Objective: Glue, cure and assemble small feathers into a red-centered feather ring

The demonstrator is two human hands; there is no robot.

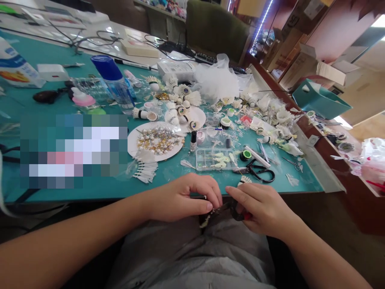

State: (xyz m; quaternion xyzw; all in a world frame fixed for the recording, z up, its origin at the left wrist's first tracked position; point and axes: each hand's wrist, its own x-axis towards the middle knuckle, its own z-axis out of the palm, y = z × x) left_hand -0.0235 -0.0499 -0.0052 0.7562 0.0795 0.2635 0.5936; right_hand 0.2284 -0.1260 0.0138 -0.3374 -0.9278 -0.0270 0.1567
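Observation:
Over my lap, just off the table's front edge, my left hand point(188, 196) pinches a small beaded strand point(205, 222) between thumb and fingers. My right hand point(264, 206) is wrapped round pliers point(237, 212) with dark and red handles. The pliers' jaws point left and meet the strand near my left fingertips; exactly what they grip is too small to tell. A shuttlecock point(245, 180) shows just behind my right hand. Beyond the hands lie black-handled scissors point(264, 175) and a clear compartment box point(201, 165) with pale green pieces in it.
A white plate point(132, 141) of pearl and gold beads stands on the green table mat point(177, 170). Near it are a small bottle point(193, 143) and white feathers point(146, 170). Several shuttlecocks crowd the back. A blue-capped bottle point(116, 86) stands left; a teal bin point(320, 98) is right.

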